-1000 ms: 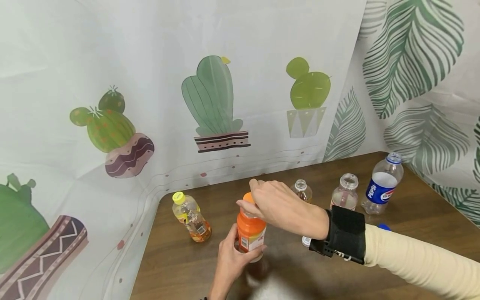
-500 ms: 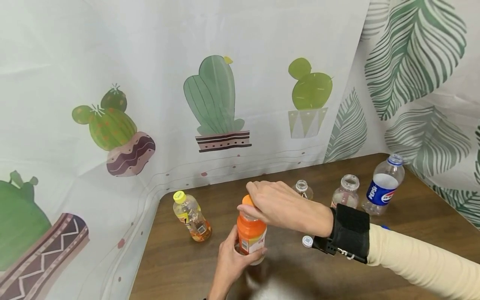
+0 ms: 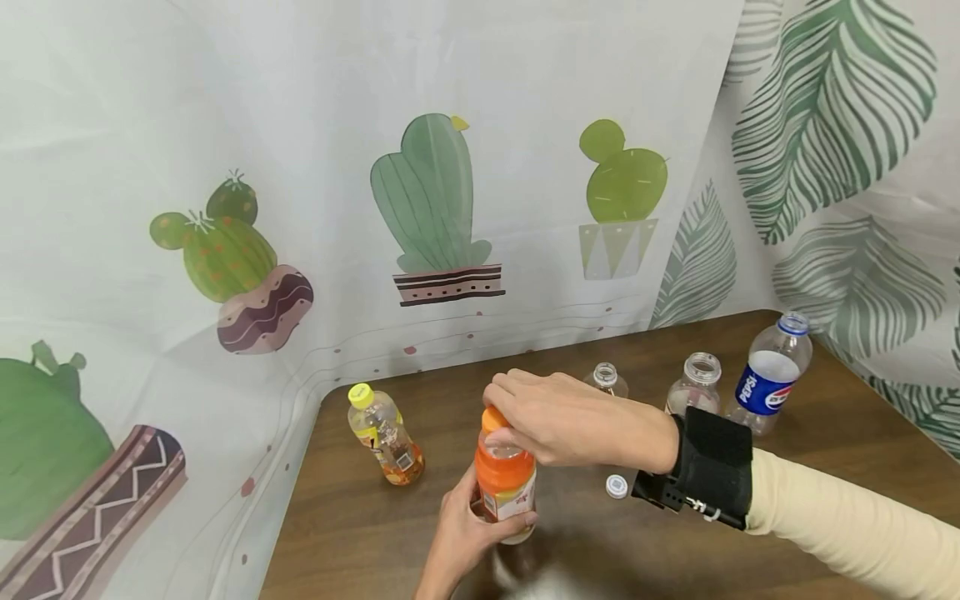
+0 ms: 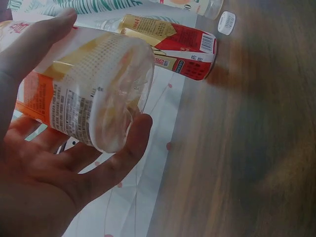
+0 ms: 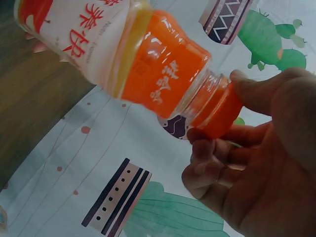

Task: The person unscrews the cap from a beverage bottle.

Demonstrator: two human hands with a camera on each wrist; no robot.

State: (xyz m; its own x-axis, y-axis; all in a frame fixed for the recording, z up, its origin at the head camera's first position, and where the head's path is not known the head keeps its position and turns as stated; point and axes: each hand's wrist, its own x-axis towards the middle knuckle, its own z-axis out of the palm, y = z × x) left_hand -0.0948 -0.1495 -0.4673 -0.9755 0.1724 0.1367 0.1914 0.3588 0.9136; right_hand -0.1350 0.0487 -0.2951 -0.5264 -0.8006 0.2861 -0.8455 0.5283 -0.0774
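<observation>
While two hands hold it, the small clear plastic bottle with the orange label (image 3: 504,479) sits near the front middle of the brown wooden table (image 3: 825,433).

The left hand (image 3: 468,533) wraps its fingers around the bottom of the bottle and lifts it just off the table. The right hand (image 3: 562,417) comes over the top and pinches the round orange cap (image 5: 219,116) with thumb and fingers. Left of it stands a clear bottle with a yellow cap (image 3: 382,433). A small white cap (image 3: 617,486) lies on the table just right of the orange bottle. Farther back on the right are two clear bottles with no caps (image 3: 693,383), and a clear bottle with a blue label (image 3: 772,375). A white curtain with green cactus pictures (image 3: 431,200) hangs behind.
</observation>
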